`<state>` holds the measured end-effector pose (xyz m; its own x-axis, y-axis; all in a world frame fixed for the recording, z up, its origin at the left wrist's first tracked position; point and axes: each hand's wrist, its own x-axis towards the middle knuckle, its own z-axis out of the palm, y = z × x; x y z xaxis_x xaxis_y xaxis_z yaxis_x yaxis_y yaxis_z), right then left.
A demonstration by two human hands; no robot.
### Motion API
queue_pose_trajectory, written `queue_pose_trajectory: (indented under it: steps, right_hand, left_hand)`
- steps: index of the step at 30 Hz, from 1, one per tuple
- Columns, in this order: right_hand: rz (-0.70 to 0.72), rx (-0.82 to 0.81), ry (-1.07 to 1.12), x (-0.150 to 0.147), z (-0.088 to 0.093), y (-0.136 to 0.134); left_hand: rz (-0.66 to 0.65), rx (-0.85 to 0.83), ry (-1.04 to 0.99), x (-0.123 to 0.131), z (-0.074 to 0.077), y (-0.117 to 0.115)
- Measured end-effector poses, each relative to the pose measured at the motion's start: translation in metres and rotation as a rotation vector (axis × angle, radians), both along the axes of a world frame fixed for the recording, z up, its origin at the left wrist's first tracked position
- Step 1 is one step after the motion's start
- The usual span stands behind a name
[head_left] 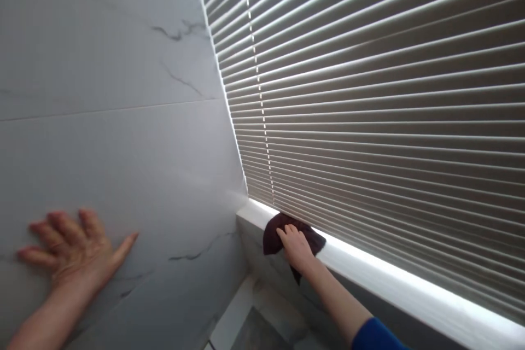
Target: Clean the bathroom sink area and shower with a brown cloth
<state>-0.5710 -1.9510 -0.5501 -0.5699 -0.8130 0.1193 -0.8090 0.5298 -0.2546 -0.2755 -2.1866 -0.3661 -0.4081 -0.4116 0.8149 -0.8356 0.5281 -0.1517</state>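
Observation:
My right hand (pixel 295 246) presses a dark maroon cloth (pixel 273 236) onto the white window sill (pixel 361 265), close to the corner with the tiled wall. Its fingers lie over the cloth, which drapes past the sill's front edge. To the left, my left hand (pixel 77 249) rests against the marbled wall (pixel 123 175) with fingers spread and nothing in it. Just above the cloth hang the lower slats of the window blind (pixel 377 136).
A thin blind cord (pixel 259 87) runs down near the blind's left edge. Below the sill is a tiled wall, with a pale ledge and a grey surface (pixel 262 331) at the bottom. Light comes through under the blind.

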Motion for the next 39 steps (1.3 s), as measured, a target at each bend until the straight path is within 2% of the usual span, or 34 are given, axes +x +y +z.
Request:
queue_pose_trajectory:
  steps: [2,4,6,9,12,15,19,23,26,28,29,31,32,34,36,38,39]
  right_hand:
    - [0.083,-0.001,-0.009,-0.005,0.003,-0.033]
    - [0.123,0.006,-0.021,-0.01,0.006,-0.057]
    - [0.125,0.028,-0.038,-0.013,0.005,-0.073]
    - [0.1,0.08,-0.046,-0.014,0.0,-0.082]
    - [0.076,0.083,0.012,-0.012,-0.005,-0.081]
    - [0.079,0.009,0.105,-0.008,-0.006,-0.075]
    - [0.196,-0.087,0.129,-0.005,-0.008,-0.059]
    - [0.272,-0.149,-0.087,-0.001,-0.016,-0.04]
    - [0.23,-0.36,-0.528,0.014,-0.01,-0.031]
    - [0.152,-0.521,-0.964,0.032,0.011,-0.029]
    - [0.105,-0.585,-1.175,0.042,0.028,-0.03]
    - [0.037,-0.68,-1.467,0.06,0.079,-0.036]
    - [0.018,-0.74,-1.521,0.066,0.111,-0.042]
    - [0.025,-0.88,-1.45,0.072,0.182,-0.062]
    - [0.081,-1.033,-1.188,0.07,0.25,-0.093]
    - [0.128,-1.091,-0.85,0.066,0.301,-0.13]
    - [0.127,-1.043,-0.707,0.066,0.317,-0.147]
  left_hand:
    - [-0.052,-0.014,-0.007,0.003,-0.003,-0.009]
    - [-0.047,-0.019,-0.036,0.005,-0.006,-0.011]
    - [-0.016,-0.028,-0.047,0.006,-0.007,-0.009]
    - [0.015,-0.043,-0.061,0.007,-0.008,-0.006]
    - [0.051,-0.042,-0.075,0.007,-0.008,-0.004]
    - [0.088,0.032,-0.086,0.006,-0.006,0.0]
    - [0.084,0.079,-0.062,0.007,-0.007,0.002]
    - [0.074,0.057,-0.061,0.01,-0.011,-0.001]
    - [0.059,0.03,-0.097,0.013,-0.012,0.0]
    - [0.07,0.043,-0.107,0.016,-0.011,0.005]
    - [0.075,0.06,-0.108,0.017,-0.01,0.008]
    - [0.071,0.108,-0.102,0.018,-0.007,0.014]
    - [0.068,0.142,-0.098,0.019,-0.005,0.017]
    - [0.064,0.227,-0.083,0.021,0.0,0.022]
    - [0.052,0.328,-0.063,0.023,0.007,0.027]
    - [0.014,0.449,-0.034,0.026,0.013,0.037]
    - [-0.01,0.532,-0.014,0.028,0.017,0.046]
